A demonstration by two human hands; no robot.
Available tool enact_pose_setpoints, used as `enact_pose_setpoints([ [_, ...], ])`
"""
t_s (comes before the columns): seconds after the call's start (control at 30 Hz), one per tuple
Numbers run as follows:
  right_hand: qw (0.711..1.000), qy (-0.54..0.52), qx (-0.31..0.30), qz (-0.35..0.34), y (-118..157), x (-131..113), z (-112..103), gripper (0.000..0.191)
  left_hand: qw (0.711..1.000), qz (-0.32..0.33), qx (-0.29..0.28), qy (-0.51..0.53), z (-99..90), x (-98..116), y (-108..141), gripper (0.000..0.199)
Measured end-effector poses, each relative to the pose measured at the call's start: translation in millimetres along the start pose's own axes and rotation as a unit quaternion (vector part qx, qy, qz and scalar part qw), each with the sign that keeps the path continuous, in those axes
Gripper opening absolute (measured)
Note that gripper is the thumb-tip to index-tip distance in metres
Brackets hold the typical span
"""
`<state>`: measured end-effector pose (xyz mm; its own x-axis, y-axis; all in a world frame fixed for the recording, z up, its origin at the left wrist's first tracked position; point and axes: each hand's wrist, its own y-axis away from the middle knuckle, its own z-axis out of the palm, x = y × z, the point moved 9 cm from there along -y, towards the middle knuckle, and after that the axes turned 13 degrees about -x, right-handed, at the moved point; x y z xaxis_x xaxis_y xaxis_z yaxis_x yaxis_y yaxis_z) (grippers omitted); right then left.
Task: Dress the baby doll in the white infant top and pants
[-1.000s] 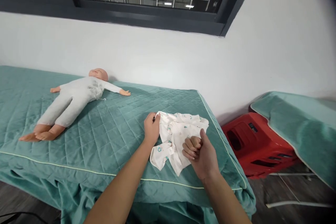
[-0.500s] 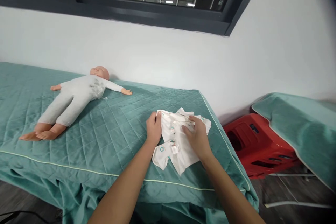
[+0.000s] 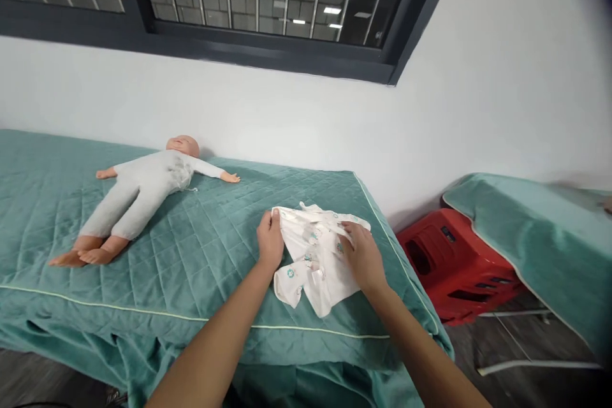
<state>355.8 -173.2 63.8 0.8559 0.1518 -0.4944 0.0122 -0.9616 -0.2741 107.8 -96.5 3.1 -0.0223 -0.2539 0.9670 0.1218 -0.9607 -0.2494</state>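
Note:
A white baby shirt (image 3: 329, 271) with small teal and coloured prints lies partly spread and rumpled near the right end of the bed. One short sleeve points toward the front edge. My left hand (image 3: 270, 239) pinches the shirt's far left corner between thumb and fingers. On the shirt's right side, my right hand (image 3: 362, 255) has its fingers curled on a fold of the cloth; its fingertips are partly hidden. A baby doll (image 3: 143, 188) in a pale grey-white body suit lies on its back to the left, arms spread, apart from both hands.
A green quilted cover (image 3: 205, 287) with light piping drapes the bed. Behind it are a white wall and a dark barred window (image 3: 268, 54). To the right, a red plastic stool (image 3: 459, 268) stands beside another green-covered surface (image 3: 540, 236) with pale metal legs.
My right hand has curled its fingers closer on the shirt's fold, and the shirt's far edge has shifted. The view has tilted up slightly. The doll lies as before.

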Motion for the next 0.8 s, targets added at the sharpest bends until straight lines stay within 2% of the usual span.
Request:
enact_pose_setpoints([
  [0.1,0.989,-0.080,0.085,0.086,7.2,27.4,-34.5,0.031,0.998,-0.001,0.055,0.001,-43.0,1.0,-12.2,0.048],
  [0.17,0.968,-0.114,0.150,0.165,14.6,52.0,-59.2,0.031,0.995,-0.003,0.096,-0.005,-82.4,2.1,-21.8,0.048],
  [0.23,0.947,-0.154,0.199,0.199,19.8,70.8,-77.2,0.031,0.993,-0.011,0.116,-0.012,-120.3,2.2,-29.8,0.047],
  [0.33,0.938,-0.175,0.221,0.202,20.4,84.2,-84.1,0.036,0.983,-0.022,0.180,-0.034,-172.2,3.0,-27.8,0.048],
  [0.4,0.947,-0.158,0.189,0.206,17.4,82.5,-72.9,0.038,0.977,-0.021,0.210,-0.029,-191.8,2.7,-21.4,0.047],
  [0.47,0.962,-0.130,0.157,0.180,13.8,65.7,-57.3,0.038,0.978,-0.015,0.207,-0.029,-197.2,2.6,-17.3,0.046],
  [0.5,0.972,-0.103,0.153,0.144,12.4,48.9,-50.9,0.037,0.979,-0.011,0.202,-0.034,-196.9,2.5,-16.1,0.045],
  [0.6,0.987,0.014,0.158,-0.011,12.0,-25.1,-31.3,0.031,0.980,-0.014,0.197,-0.035,-194.2,-2.6,-15.4,0.034],
  [0.67,0.988,0.055,0.103,-0.102,6.9,-72.9,-4.8,0.028,0.979,-0.022,0.199,-0.047,-193.6,-6.9,-17.0,0.024],
  [0.73,0.983,0.067,0.010,-0.172,-5.6,-109.2,28.9,0.032,0.978,-0.023,0.194,-0.074,-192.9,-8.6,-19.7,0.021],
  [0.8,0.983,0.073,-0.013,-0.166,-26.9,-123.3,48.8,0.040,0.978,-0.023,0.179,-0.102,-191.5,-8.8,-22.6,0.022],
])
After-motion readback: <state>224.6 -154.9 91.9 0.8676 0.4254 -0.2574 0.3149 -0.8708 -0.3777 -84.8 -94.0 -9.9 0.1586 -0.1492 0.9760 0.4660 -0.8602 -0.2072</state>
